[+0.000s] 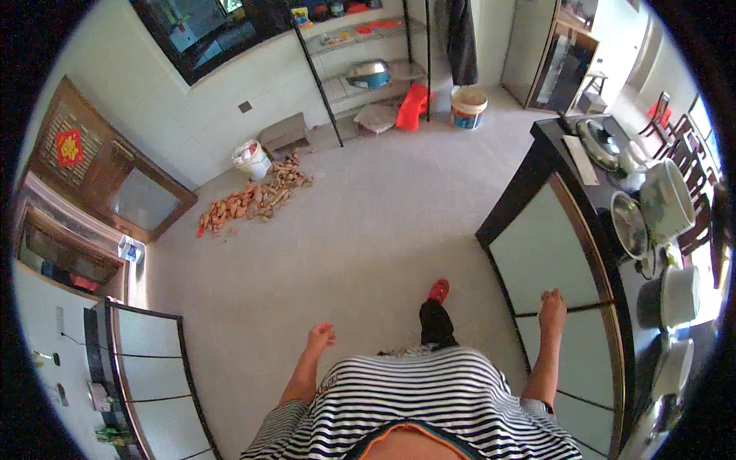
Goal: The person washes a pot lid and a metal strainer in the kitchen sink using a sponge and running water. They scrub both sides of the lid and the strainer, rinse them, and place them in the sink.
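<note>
My left hand (322, 336) hangs over the tiled floor with its fingers curled in, and nothing shows in it. On the other side, my right hand (551, 310) is loosely closed, also with nothing visible in it. It hangs in front of the pale door panels of a dark-topped counter (553, 218) and looks apart from them. Between my hands, one red shoe (438, 290) and a dark trouser leg (437, 322) reach forward beneath my striped shirt (422, 383).
Pots, lids and a large pale pot (665, 201) crowd the counter at right. Ahead, a heap of sweet-potato-like roots (249, 201) lies by a white bucket (251, 159). A shelf rack (366, 80) and paint-type bucket (468, 107) stand farther back. A low cabinet (153, 376) flanks my left.
</note>
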`<state>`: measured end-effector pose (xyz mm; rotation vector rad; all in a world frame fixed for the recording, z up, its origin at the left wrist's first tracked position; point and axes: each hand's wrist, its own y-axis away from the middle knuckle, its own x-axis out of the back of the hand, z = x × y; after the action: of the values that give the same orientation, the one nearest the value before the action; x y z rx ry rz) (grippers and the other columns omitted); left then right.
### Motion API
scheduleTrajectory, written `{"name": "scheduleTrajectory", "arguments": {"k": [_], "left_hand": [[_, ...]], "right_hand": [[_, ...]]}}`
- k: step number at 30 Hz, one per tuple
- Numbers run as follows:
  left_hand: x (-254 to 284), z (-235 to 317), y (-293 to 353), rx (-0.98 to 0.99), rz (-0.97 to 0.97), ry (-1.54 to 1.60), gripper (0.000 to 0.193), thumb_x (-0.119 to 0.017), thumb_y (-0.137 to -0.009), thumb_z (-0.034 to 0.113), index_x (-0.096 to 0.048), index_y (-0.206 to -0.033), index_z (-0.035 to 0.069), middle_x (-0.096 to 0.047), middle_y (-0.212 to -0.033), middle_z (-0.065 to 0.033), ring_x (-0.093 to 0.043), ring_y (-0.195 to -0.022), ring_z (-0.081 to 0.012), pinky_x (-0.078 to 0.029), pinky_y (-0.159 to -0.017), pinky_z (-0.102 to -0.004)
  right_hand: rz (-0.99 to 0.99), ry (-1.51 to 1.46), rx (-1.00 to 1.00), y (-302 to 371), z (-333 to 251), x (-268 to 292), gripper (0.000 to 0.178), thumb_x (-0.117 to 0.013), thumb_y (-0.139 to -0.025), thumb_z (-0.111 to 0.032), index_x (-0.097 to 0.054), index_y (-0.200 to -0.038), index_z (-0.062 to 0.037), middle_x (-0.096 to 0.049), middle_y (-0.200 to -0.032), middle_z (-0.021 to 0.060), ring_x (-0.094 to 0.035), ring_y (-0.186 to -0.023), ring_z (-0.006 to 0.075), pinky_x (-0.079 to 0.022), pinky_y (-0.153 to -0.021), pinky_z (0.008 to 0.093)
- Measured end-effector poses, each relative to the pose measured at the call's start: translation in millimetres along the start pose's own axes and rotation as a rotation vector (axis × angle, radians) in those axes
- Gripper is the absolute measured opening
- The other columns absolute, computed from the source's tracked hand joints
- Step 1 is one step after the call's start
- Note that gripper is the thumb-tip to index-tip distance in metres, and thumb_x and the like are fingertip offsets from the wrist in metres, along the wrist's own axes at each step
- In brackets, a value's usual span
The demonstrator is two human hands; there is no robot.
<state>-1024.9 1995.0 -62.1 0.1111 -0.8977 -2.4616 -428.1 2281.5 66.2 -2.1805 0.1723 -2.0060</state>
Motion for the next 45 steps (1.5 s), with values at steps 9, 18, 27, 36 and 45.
{"name": "scheduleTrajectory", "arguments": {"k": [9,18,27,36,45], "left_hand": [[-55,70,-116,0.295,-0.012,-0.573,0.04,-0.064,-0.086,0.026,-0.054,-0.121,0.008,-0.064,-0.104,-0.0078,-0.063,-0.088,-0.0197,-0.054,-0.075,-0.037],[-110,185,-312,0.387,-0.02,-0.511,0.03,-0.061,-0.087,0.02,-0.056,-0.114,0.007,-0.063,-0.096,-0.0066,-0.062,-0.084,-0.0178,-0.053,-0.071,-0.035],[-173,403,-611,0.197,-0.142,-0.435,0.02,-0.058,-0.089,0.014,-0.057,-0.107,0.006,-0.063,-0.088,-0.0054,-0.062,-0.079,-0.016,-0.053,-0.067,-0.0331],[-256,609,-803,0.134,-0.038,-0.101,0.018,-0.056,-0.091,0.012,-0.053,-0.108,0.007,-0.06,-0.08,-0.0055,-0.06,-0.072,-0.0168,-0.051,-0.054,-0.0293],[-442,679,-857,0.451,-0.062,-0.567,0.02,-0.058,-0.089,0.012,-0.054,-0.108,0.007,-0.06,-0.08,-0.0072,-0.061,-0.069,-0.0183,-0.051,-0.053,-0.0313]], "right_hand": [[-0.209,-0.254,0.391,-272,-160,-92,0.017,-0.053,-0.078,-0.007,-0.063,-0.091,-0.0051,-0.059,-0.098,0.0191,-0.062,-0.085,0.0364,-0.052,-0.069,0.0431],[-0.479,-0.411,0.607,-584,-288,-127,0.019,-0.058,-0.072,0.002,-0.064,-0.085,-0.0102,-0.059,-0.093,0.0128,-0.06,-0.091,0.0327,-0.051,-0.074,0.0437],[-0.208,-0.254,0.287,-894,-298,-143,0.027,-0.05,-0.075,0.007,-0.064,-0.088,-0.0134,-0.056,-0.1,0.0143,-0.061,-0.089,0.0361,-0.051,-0.073,0.0443],[0.195,-0.449,0.061,-1183,-278,-233,0.033,-0.05,-0.077,0.006,-0.065,-0.1,-0.0113,-0.06,-0.102,0.0156,-0.06,-0.094,0.0366,-0.049,-0.079,0.0419],[-0.6,-0.519,-0.109,-1270,-222,-516,0.045,-0.058,-0.074,-0.004,-0.058,-0.118,-0.0131,-0.058,-0.112,0.0197,-0.058,-0.101,0.0387,-0.048,-0.085,0.0447]]}}
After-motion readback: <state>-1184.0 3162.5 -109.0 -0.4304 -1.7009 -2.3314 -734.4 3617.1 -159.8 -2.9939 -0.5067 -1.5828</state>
